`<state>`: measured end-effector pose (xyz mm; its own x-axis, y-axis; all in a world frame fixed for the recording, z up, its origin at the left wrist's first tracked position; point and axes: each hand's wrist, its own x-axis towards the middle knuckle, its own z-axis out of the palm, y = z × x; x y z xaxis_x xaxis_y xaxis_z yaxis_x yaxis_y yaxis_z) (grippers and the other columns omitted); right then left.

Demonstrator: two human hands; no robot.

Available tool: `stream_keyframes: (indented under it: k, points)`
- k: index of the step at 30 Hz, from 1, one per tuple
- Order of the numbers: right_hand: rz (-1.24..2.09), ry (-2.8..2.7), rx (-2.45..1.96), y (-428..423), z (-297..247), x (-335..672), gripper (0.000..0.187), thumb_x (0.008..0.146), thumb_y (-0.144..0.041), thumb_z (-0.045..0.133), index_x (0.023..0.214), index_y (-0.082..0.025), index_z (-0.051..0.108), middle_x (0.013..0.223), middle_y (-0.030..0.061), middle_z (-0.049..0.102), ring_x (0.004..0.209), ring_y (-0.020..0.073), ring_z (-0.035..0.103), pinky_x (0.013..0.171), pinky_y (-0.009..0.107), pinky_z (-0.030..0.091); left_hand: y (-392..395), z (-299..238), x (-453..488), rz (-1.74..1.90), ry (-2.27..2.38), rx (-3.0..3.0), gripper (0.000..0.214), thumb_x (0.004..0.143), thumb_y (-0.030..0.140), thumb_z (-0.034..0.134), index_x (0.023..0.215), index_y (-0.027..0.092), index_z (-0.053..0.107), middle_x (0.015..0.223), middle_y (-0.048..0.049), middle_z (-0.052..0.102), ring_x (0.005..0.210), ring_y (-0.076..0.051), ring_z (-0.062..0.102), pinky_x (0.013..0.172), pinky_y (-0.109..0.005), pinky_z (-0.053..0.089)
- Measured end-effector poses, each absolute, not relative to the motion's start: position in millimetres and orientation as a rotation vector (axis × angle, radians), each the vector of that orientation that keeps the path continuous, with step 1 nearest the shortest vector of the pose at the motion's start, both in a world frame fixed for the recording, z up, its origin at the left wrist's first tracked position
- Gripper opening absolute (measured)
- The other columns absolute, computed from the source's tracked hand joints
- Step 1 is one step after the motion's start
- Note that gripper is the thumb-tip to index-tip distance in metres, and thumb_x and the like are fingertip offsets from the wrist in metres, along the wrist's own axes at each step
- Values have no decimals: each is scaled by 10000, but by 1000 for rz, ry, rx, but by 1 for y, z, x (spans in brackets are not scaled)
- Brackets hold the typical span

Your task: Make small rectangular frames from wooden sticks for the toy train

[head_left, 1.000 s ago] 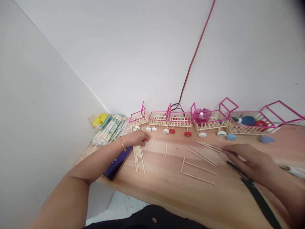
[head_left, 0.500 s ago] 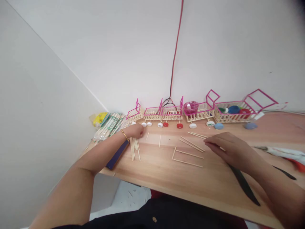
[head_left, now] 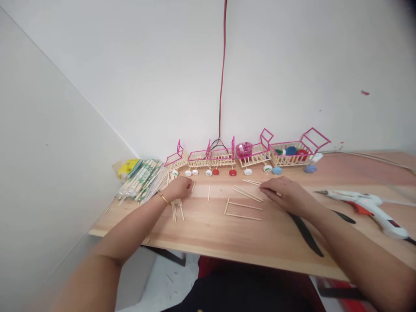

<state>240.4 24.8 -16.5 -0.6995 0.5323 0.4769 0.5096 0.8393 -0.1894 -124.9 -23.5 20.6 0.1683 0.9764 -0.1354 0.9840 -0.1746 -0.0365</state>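
Note:
My left hand (head_left: pixel 178 190) is closed, knuckles up, over the upper part of a bundle of thin wooden sticks (head_left: pixel 176 211). Beside its fingers lies a short stick piece (head_left: pixel 193 187); whatever the fingers hold is hidden. My right hand (head_left: pixel 286 194) has thumb and fingers pinched together at the right end of a thin wooden stick (head_left: pixel 251 182). Between the hands are another short stick (head_left: pixel 209 193), a slanting pair of sticks (head_left: pixel 247 193), and two long sticks (head_left: pixel 244 216) laid parallel, with a short stick (head_left: pixel 226 206) across their left side.
Small stick carts with pink rims (head_left: pixel 222 159) and bottle-cap wheels line the wall; one holds a pink bowl (head_left: pixel 244 150). Packaged sticks (head_left: pixel 144 178) lie at left. At right are a white glue gun (head_left: pixel 367 206) and a black blade-shaped object (head_left: pixel 307 236), partly under my right arm.
The view has swung right, bringing the whole glue gun into sight. My left hand has come lower, beside the short stick. The right hand keeps its place at the stick ends. The blue box no longer shows.

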Motion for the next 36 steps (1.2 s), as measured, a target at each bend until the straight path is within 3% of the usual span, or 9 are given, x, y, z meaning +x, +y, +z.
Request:
stream_keyframes:
  k: [6, 12, 14, 19, 29, 33, 36]
  points:
    - [60, -2478, -763, 25, -17, 246, 232, 904, -300, 413, 904, -202, 624, 846, 57, 697, 778, 198, 625, 713, 347, 462, -91, 61, -131, 86, 1837, 2184, 109, 650, 137, 454, 727, 167, 525, 648, 19, 511, 598, -105, 451, 550, -203, 320]
    - [74, -2482, -724, 23, -15, 241, 230, 907, -312, 409, 912, -213, 616, 847, 55, 690, 785, 198, 622, 720, 346, 458, -163, 88, -152, -292, 1665, 1828, 136, 650, 186, 498, 730, 179, 607, 643, 19, 568, 577, -112, 477, 541, -201, 316]
    - [70, -2470, -741, 22, -11, 238, 238, 914, -308, 398, 914, -208, 614, 856, 60, 688, 792, 197, 621, 722, 343, 458, -167, 86, -152, -286, 1680, 1870, 127, 710, 237, 495, 706, 175, 606, 632, 10, 559, 576, -116, 471, 542, -206, 310]
    - [18, -2490, -779, 22, -4, 235, 239, 916, -285, 394, 913, -187, 612, 857, 65, 689, 796, 201, 614, 711, 341, 448, -133, 70, -124, 11, 1718, 2167, 216, 813, 307, 448, 819, 178, 621, 740, -17, 609, 661, -130, 515, 613, -217, 348]
    - [97, -2634, -975, 22, 26, 227, 237, 886, -269, 415, 874, -201, 642, 843, 50, 688, 738, 189, 612, 653, 295, 433, -20, 27, -34, 282, 1704, 2467, 168, 785, 199, 503, 848, 150, 650, 821, -72, 659, 745, -174, 569, 665, -264, 404]
    - [218, -2583, -1013, 28, 12, 218, 229, 864, -257, 430, 872, -190, 649, 855, 60, 686, 769, 185, 608, 685, 286, 431, 0, 7, -20, 540, 1617, 2467, 215, 810, 149, 441, 835, 137, 654, 843, -70, 673, 766, -160, 573, 709, -260, 410]
    - [372, -2587, -995, 29, -2, 217, 217, 852, -259, 442, 853, -190, 648, 829, 52, 679, 744, 175, 596, 674, 277, 423, 5, -6, -31, 475, 1569, 2387, 193, 773, 139, 471, 802, 137, 662, 803, -54, 675, 728, -146, 570, 679, -243, 403]
